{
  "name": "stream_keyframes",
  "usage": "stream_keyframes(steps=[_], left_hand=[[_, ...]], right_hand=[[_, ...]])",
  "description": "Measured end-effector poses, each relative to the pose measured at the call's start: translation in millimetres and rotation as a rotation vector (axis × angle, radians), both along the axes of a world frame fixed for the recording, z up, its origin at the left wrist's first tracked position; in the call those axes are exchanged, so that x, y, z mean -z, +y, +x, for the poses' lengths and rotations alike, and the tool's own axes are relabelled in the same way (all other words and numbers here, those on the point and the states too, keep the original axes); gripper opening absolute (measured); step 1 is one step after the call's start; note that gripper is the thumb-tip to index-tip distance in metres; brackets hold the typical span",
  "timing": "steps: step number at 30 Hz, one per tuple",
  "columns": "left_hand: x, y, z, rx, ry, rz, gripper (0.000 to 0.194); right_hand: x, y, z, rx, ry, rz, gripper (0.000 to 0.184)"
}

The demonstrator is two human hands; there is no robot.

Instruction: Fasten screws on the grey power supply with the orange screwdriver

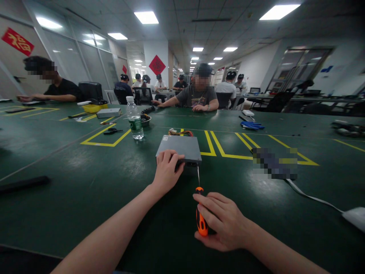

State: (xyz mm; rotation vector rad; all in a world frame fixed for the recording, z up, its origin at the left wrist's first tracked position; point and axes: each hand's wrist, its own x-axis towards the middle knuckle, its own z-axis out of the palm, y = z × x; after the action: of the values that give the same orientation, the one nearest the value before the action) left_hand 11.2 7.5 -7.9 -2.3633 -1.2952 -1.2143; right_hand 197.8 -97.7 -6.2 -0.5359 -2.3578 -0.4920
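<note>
A grey metal computer power supply lies on the green table in front of me, its bundle of coloured wires at the far side. My left hand grips its near left part, fingers over the top and thumb along the near face. In my right hand is a screwdriver with an orange and black handle. Its thin shaft points away from me, and the tip meets the near right corner of the power supply. Whether the tip sits in a screw is too small to tell.
A water bottle stands behind on the left, beside a small bowl. To the right lie a blurred dark object with a white cable and blue gloves. A black bar lies left. A person sits opposite.
</note>
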Motion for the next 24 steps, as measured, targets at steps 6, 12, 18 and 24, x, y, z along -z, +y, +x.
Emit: stream_keyframes(steps=[6,12,18,24], left_hand=[[-0.4,-0.9,0.3,0.002,-0.001,0.005,0.019],[-0.5,-1.6,-0.3,0.012,-0.001,0.009,0.02],[0.1,-1.9,-0.9,0.017,0.009,0.003,0.021],[-1.1,-2.4,-0.6,0.021,0.008,0.002,0.021]], right_hand=[[-6.4,-4.2,4.7,0.03,-0.014,0.024,0.028],[-9.5,-7.9,3.1,0.063,-0.057,0.065,0.026],[-9.8,-8.6,-1.7,-0.004,-0.062,0.049,0.016],[-7.5,-8.6,-1.9,0.001,-0.017,0.052,0.015]])
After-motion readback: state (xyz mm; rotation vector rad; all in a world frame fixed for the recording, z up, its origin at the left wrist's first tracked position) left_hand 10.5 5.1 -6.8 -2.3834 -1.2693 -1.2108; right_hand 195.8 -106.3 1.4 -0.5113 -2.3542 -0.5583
